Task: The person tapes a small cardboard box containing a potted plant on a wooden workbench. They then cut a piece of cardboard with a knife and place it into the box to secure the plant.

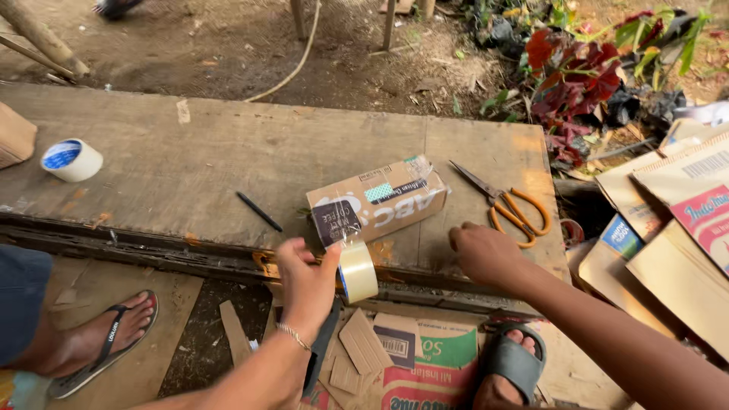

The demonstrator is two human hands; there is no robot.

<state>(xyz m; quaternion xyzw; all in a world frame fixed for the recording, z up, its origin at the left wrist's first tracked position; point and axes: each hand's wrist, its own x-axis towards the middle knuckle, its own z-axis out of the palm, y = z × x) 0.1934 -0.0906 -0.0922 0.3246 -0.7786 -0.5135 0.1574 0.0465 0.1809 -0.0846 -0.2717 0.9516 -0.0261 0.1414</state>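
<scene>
My left hand (305, 277) grips a roll of clear tape (357, 271), thumb up against the strip that runs to the near end of a small cardboard box (377, 201). My right hand (486, 254) rests curled on the plank's front edge, just right of the box, holding nothing that I can see. The box lies on its side near the front edge of the wooden plank (228, 152), brown with print and a dark patch on its end, tape glinting on its far corner. Orange-handled scissors (507, 205) lie just beyond my right hand, a black pen (259, 211) left of the box, a white tape roll (72, 159) well apart at far left. Cardboard scraps (395, 357) cover the dirt below; red-leaved plants (577, 76) grow behind.
</scene>
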